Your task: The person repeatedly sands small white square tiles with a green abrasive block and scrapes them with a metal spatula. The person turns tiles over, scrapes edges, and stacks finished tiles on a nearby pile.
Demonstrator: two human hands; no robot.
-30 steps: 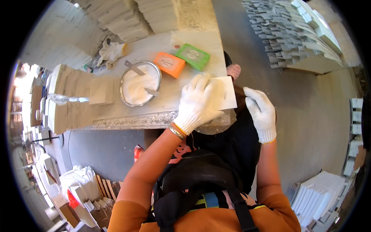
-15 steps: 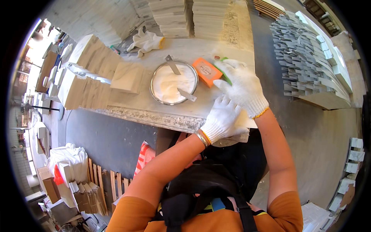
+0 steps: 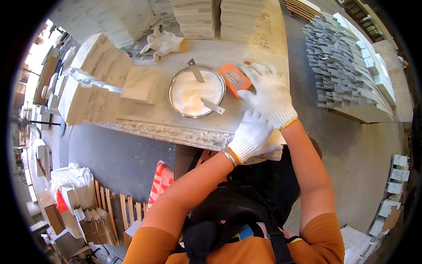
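Note:
My right hand (image 3: 269, 94), in a white knitted glove with a yellow cuff, lies palm down near the table's right edge. Its fingers are stretched and spread, and whatever is under the palm is hidden. Just left of its fingertips sits an orange block (image 3: 234, 79) with dark print. My left hand (image 3: 252, 135), also gloved, rests nearer me at the front corner, fingers extended and close to the right wrist. Under it shows the edge of a pale stone slab (image 3: 273, 154). A round metal bowl (image 3: 169, 90) of white powder stands left of both hands, with two flat metal scrapers (image 3: 197, 72) in it.
Marble tiles stand stacked at left (image 3: 90, 103) and at the back (image 3: 191, 22). A spare glove (image 3: 162, 42) lies behind the bowl, and a single tile (image 3: 140, 84) left of it. Many grey strips (image 3: 343, 66) fill a stand at right. Cartons (image 3: 94, 224) sit low left.
My right hand has shifted slightly, its fingers spreading wider. A green edge seen beside the orange block is now out of sight. My left hand stays in place.

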